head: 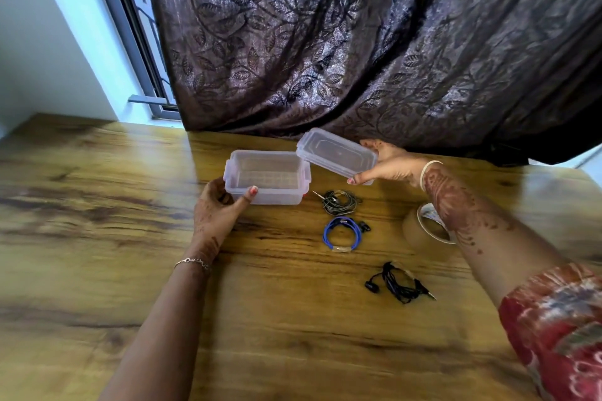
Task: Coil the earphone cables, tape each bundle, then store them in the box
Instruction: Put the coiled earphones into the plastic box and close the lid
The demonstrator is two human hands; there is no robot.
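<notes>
three earphone bundles lie on the table (pixel 97 238) as a person opens the storage box. at left, the left hand (pixel 216 205) steadies the clear box (pixel 268 177), thumb on the near wall and fingers (pixel 217 184) wrapped round its left end. the box stands empty and upright. right of it, the right hand (pixel 387 164) holds the lid (pixel 337 151) lifted and tilted, thumb under the near edge and fingers over the far one. below the lid rest a grey coil (pixel 338 202), a blue coil (pixel 342 234) with a band of tape, and a black coil (pixel 399 283), all apart. a tape roll (pixel 420 231) sits under the right forearm. best to set the lid down well clear of the coils, keeping the box braced, then load bundles singly.
</notes>
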